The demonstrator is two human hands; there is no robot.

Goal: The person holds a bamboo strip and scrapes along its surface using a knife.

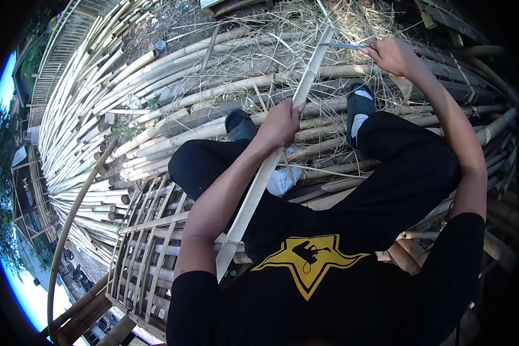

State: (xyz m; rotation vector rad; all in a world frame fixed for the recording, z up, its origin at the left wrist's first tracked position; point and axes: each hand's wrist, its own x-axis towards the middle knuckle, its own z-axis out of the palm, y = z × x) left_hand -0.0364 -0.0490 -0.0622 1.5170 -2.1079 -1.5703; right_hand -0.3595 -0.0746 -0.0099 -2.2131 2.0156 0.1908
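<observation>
A long split bamboo strip (pixel 263 175) runs slantwise from beside my left upper arm up past my feet, its pale inner side showing. My left hand (pixel 281 123) is closed around it near its middle. My right hand (pixel 393 56) is closed on the handle of a knife (pixel 347 45), the handle mostly hidden by the fingers. The knife's thin blade points left and meets the strip near its far end. Thin pale shavings (pixel 282 52) lie around that far end.
Bamboo poles (pixel 150 104) lie stacked at the left and beneath my feet. A woven bamboo lattice (pixel 150 248) stands by my left arm. A white plastic bag (pixel 282 180) lies between my legs. A curved pole (pixel 69 225) rises at the far left.
</observation>
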